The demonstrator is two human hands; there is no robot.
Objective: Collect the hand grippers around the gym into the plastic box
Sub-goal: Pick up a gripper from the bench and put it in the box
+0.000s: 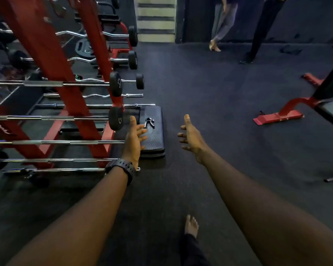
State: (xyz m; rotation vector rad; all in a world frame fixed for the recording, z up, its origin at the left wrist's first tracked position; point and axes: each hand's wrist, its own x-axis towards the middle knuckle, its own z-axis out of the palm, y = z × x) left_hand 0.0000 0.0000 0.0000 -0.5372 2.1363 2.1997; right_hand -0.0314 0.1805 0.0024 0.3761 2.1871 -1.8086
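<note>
A black hand gripper (149,122) lies on top of a dark step platform (156,139) on the floor beside the barbell rack. My left hand (134,138), with a black watch on its wrist, is stretched forward with fingers apart, just left of and below the hand gripper, not touching it. My right hand (190,138) is also stretched out and open, over bare floor to the right of the platform. Both hands hold nothing. No plastic box is in view.
A red rack (52,73) loaded with barbells fills the left side. A red bench frame (288,110) stands at the right. Two people's legs (238,29) are at the far wall near stairs (156,18). My bare foot (191,225) is on dark rubber floor.
</note>
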